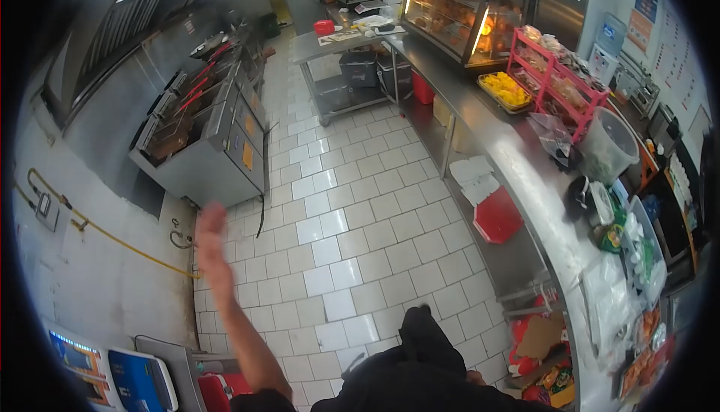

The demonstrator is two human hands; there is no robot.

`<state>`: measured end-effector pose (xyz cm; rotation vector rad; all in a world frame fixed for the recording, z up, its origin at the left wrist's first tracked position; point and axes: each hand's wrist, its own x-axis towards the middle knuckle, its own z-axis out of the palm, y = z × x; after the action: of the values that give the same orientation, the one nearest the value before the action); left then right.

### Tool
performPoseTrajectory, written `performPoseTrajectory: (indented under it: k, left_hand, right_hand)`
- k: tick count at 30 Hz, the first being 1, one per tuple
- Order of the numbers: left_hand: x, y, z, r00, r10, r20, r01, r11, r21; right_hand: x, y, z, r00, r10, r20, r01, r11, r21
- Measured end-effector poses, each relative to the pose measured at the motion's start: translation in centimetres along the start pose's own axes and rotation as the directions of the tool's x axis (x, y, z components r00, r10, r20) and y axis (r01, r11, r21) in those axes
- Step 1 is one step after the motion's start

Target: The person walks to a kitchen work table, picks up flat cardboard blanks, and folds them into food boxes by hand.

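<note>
My left hand (pixel 213 243) reaches forward over the tiled floor, its fingers smeared by motion. I see nothing clearly held in it. In the picture it appears close to the near end of the fryer bank (pixel 199 168), apparently without touching it. Only a sliver of my right hand (pixel 474 377) shows beside my dark clothing, low in the view. Its fingers are hidden, so what it holds, if anything, cannot be seen. My dark shoe (pixel 424 329) points forward on the white tiles (pixel 330 239).
Along the right runs a steel counter (pixel 499 138) with a lit food display case (pixel 457 14), a tray of yellow food (pixel 504 89), a pink rack (pixel 551 82) and a clear bucket (pixel 609 146). A steel table (pixel 315 48) stands ahead. A blue-lidded cooler (pixel 139 382) sits lower left.
</note>
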<state>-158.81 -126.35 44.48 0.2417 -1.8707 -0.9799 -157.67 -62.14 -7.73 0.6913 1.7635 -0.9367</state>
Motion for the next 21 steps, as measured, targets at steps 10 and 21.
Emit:
performPoseTrajectory:
  k: [10, 21]
  left_hand:
    - [23.1, 14.3, 17.5, 0.532, 0.842, -0.083, -0.470, 0.212, -0.857]
    - [40.1, 1.4, 21.3, 0.509, 0.857, 0.086, -0.524, 0.388, -0.758]
  right_hand:
    - [17.2, -35.1, 1.5, 0.687, -0.705, 0.176, 0.463, 0.237, -0.854]
    - [6.4, -73.6, 4.1, 0.751, -0.655, -0.087, 0.660, 0.736, 0.151]
